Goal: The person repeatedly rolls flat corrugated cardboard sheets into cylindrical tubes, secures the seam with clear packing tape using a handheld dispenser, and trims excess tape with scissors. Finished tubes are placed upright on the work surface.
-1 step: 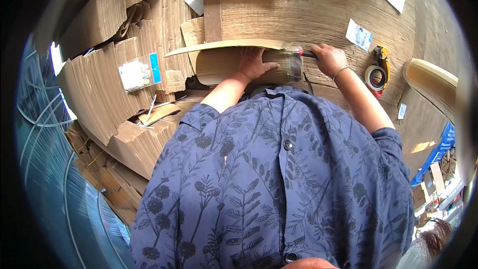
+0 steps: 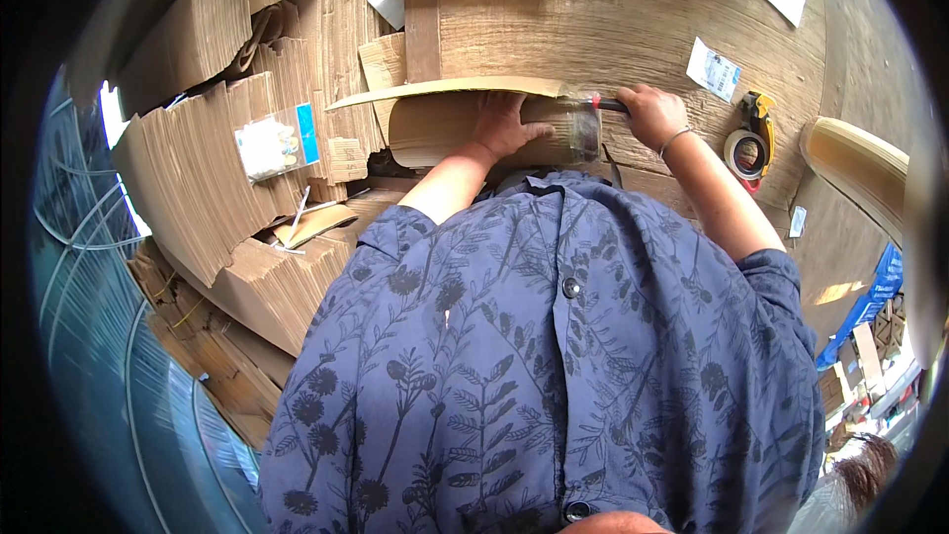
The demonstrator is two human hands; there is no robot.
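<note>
My left hand point(image 2: 506, 129) lies on a curved piece of brown cardboard point(image 2: 430, 131) close to my body, thumb stretched to the right. Its fingertips reach up to a raised cardboard flap point(image 2: 435, 91) and are partly hidden there. Closed around a black rod-like handle point(image 2: 615, 107) is my right hand point(image 2: 652, 119), just beyond the cardboard's right end. A small red part shows near the handle's left end. Clear shiny tape point(image 2: 585, 131) covers that end of the cardboard, and I cannot make out what lies under it.
A yellow tape dispenser point(image 2: 753, 138) rests on the wooden table point(image 2: 613, 30) to the right. Near it lie a printed label point(image 2: 714, 69) and a curved cardboard piece point(image 2: 855, 160). Stacked cardboard point(image 2: 198, 178) fills the left side, with a clear bag point(image 2: 272, 146) on top.
</note>
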